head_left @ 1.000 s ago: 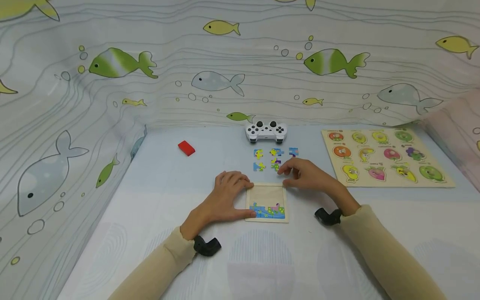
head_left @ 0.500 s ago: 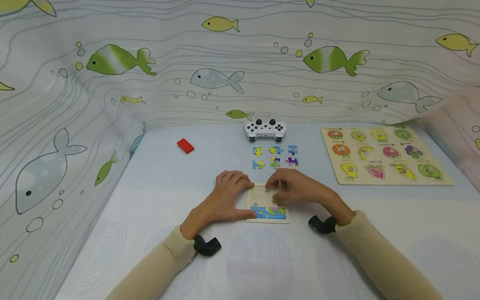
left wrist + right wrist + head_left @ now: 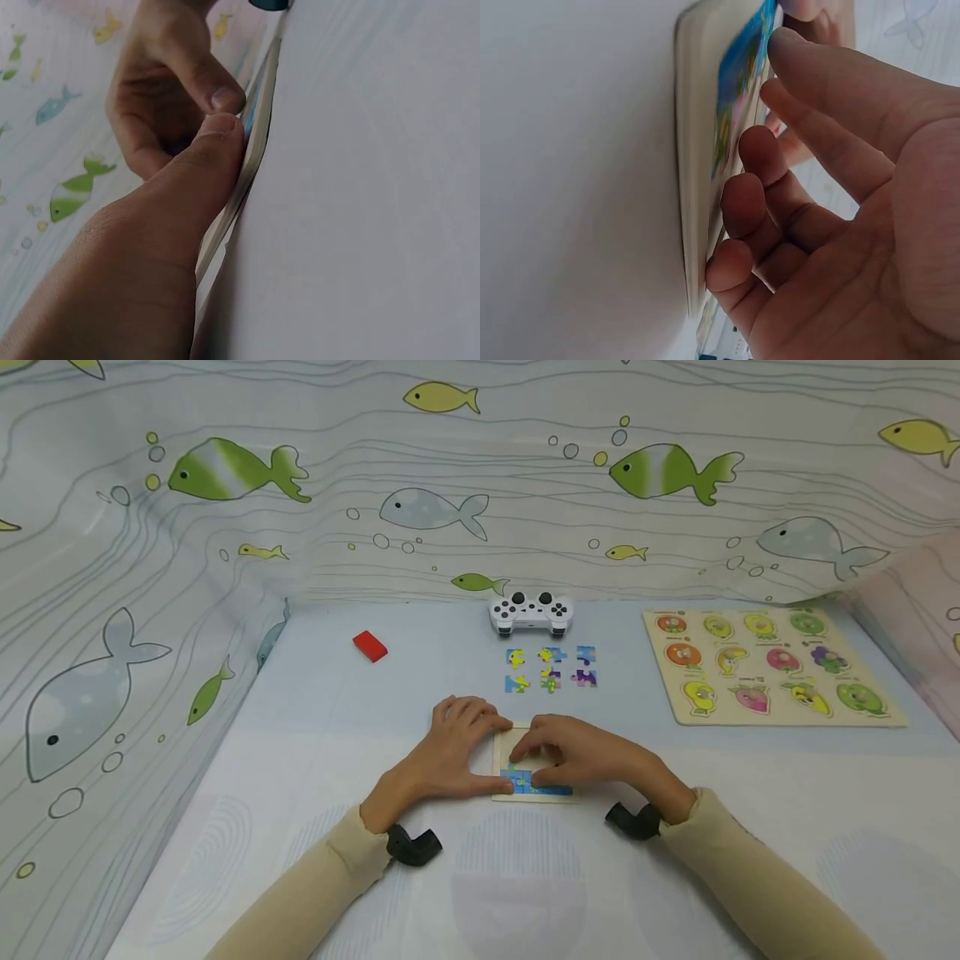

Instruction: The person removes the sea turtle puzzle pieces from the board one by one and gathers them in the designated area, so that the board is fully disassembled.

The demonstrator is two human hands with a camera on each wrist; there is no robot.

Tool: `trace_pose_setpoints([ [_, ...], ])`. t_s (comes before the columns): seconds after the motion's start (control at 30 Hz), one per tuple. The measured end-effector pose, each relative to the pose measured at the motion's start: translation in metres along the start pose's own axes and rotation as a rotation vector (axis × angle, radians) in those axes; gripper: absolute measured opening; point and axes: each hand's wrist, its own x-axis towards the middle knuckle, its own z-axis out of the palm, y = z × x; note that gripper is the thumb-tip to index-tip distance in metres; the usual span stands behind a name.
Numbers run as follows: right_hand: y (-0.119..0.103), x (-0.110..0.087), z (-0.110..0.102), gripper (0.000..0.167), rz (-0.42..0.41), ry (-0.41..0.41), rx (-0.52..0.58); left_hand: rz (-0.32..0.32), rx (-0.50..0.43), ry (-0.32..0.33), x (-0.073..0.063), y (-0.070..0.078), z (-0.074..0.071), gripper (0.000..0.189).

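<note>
Puzzle tray (image 3: 512, 742) is just under R hand (image 3: 581, 756): fingers bent, bit apart, nothing seen btwn. L hand (image 3: 442, 762) touches tray's L side, thumb + fingers wide.

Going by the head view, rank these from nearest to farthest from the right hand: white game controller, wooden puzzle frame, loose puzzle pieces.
1. Wooden puzzle frame: partly under the right hand.
2. Loose puzzle pieces: beyond the frame's far edge.
3. White game controller: behind the loose pieces, farthest of the three.
</note>
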Motion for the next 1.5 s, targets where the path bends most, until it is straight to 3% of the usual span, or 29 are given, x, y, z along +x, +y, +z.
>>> trace_pose_setpoints([
  [0.4, -0.008, 0.000, 0.007, 0.038, -0.019, -0.009, -0.050, 0.011, 0.042, -0.070, -0.002, 0.001, -0.004, 0.108],
  [1.5, -0.011, 0.001, 0.010, 0.033, -0.031, 0.005, -0.039, 0.029, 0.042, -0.054, -0.002, 0.001, -0.003, 0.110],
])
